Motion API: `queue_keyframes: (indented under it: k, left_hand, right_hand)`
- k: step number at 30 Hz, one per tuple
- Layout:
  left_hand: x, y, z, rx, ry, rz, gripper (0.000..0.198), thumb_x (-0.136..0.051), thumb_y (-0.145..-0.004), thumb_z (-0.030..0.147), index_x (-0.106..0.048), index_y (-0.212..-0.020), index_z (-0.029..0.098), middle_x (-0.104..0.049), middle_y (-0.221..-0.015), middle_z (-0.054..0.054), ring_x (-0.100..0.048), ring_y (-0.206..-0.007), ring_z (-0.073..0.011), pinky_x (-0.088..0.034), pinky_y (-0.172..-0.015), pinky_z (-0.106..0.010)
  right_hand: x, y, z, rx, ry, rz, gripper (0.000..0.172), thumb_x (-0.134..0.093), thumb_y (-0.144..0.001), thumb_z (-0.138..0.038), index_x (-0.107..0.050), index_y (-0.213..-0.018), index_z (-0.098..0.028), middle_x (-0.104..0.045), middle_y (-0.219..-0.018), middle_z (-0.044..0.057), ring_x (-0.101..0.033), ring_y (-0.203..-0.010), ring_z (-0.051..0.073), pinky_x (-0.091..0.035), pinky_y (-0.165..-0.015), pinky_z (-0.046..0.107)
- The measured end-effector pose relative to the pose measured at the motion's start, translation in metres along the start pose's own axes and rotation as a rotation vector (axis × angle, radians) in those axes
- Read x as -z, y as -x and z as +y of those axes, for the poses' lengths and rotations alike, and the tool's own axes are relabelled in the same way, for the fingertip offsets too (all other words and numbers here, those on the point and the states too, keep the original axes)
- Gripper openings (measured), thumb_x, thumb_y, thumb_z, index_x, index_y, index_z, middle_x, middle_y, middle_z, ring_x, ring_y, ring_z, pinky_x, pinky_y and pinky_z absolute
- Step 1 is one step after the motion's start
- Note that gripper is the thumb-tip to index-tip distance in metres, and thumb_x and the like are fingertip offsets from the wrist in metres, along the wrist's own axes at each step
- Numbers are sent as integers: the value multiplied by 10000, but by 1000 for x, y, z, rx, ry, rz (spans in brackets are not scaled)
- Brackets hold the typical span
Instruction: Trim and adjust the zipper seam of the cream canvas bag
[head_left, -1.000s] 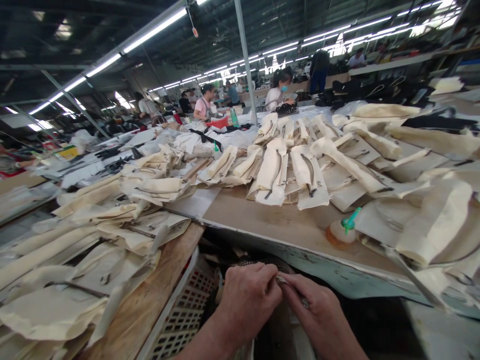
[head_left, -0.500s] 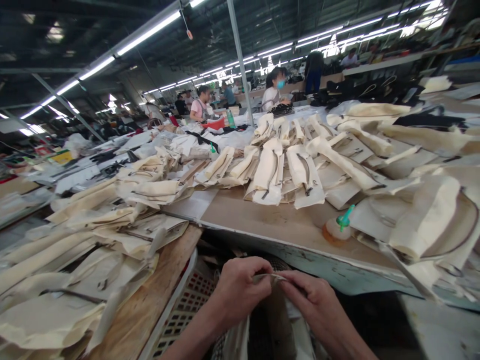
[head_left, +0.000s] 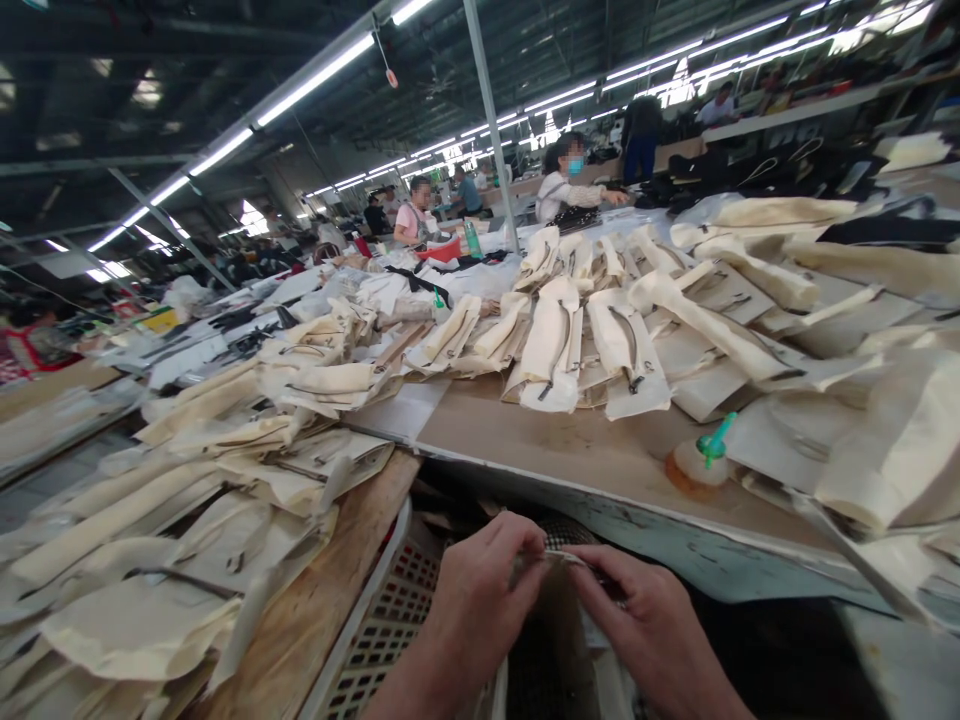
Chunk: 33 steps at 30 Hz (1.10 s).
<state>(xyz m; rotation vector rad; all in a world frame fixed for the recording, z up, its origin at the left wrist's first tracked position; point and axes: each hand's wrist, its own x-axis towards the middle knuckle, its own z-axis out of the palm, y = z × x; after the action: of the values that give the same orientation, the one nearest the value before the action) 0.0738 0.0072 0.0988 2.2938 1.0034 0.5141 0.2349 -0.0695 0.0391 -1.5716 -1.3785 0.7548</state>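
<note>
- Head view, the only one here: both hands are out front, low in the middle, fingers drawn in to a tight pinch.
- Left hand [head_left: 487,590] has thumb and forefinger closed on one end of a thin pale edge; right hand [head_left: 645,610] pinches the same edge a little way along, so only a short bit shows between them.
- That edge looks like part of a pale piece [head_left: 566,640] hanging below the hands, in front of the brown-topped surface [head_left: 510,430] and just right of the white plastic basket [head_left: 390,610]. The lower part is dark and partly hidden, so I can't tell its full shape.
- Handling, my guess: light, thin, bendy but with some body, not slippery, hard to break though maybe easy to crease. I'd hold it by the edge, fingertips close together, and let the rest hang.
- Around it: cream pieces with dark strips [head_left: 555,345] lie across the far part of that surface, more cream pieces [head_left: 135,620] are heaped on the wooden surface [head_left: 322,580] at left, and a squat bottle with a green nozzle [head_left: 697,468] stands near the front edge, right of the hands.
</note>
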Motion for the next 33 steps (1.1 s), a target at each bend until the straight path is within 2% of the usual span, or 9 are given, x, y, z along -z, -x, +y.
queue_keyframes:
  k: [3, 8, 15, 18, 25, 33]
  left_hand:
    - [-2, 1, -4, -79, -57, 25, 130, -549, -833, 58, -577, -826, 185, -641, -849, 5, -600, -766, -137, -457, -725, -221]
    - [-7, 2, -10, -209, -165, 76, 146, -495, -895, 84, -606, -888, 180, -671, -865, -16, -633, -760, -149, -484, -696, -230]
    - [-11, 4, -13, -421, -345, 174, 162, -464, -934, 114, -618, -921, 163, -705, -917, -40, -667, -800, -181, -515, -734, -275]
    - [-9, 3, -9, -412, -374, 146, 190, -441, -929, 101, -616, -886, 159, -693, -870, -41, -659, -755, -176, -507, -699, -273]
    - [-4, -5, 5, -231, -451, 5, 152, -494, -828, 58, -576, -779, 176, -628, -765, -7, -602, -681, -161, -433, -609, -266]
    - [-4, -9, 9, -272, -603, -43, 194, -490, -748, -12, -548, -755, 173, -588, -740, -10, -570, -668, -191, -416, -606, -310]
  right_hand:
    - [-1, 0, 1, -1, 20, -11, 289, -477, -932, -374, -713, -1022, -234, -753, -996, 49, -711, -877, 241, -543, -781, 347]
    - [-4, 0, 2, 18, 59, 10, 301, -456, -940, -350, -712, -1026, -215, -751, -1009, 57, -712, -898, 244, -556, -796, 361]
    - [-7, 2, 3, 95, 120, 62, 271, -465, -947, -295, -710, -1025, -209, -756, -993, 53, -720, -888, 225, -578, -790, 332]
    - [-8, 4, 4, 137, 147, 103, 265, -476, -944, -286, -713, -1018, -195, -759, -987, 61, -726, -878, 223, -590, -787, 322]
    - [-11, 6, 3, 242, 220, 204, 283, -452, -961, -286, -717, -969, -187, -768, -913, 69, -740, -797, 214, -602, -727, 291]
    - [-13, 4, 0, 264, 233, 211, 274, -447, -951, -248, -711, -968, -173, -766, -903, 56, -738, -781, 212, -602, -703, 309]
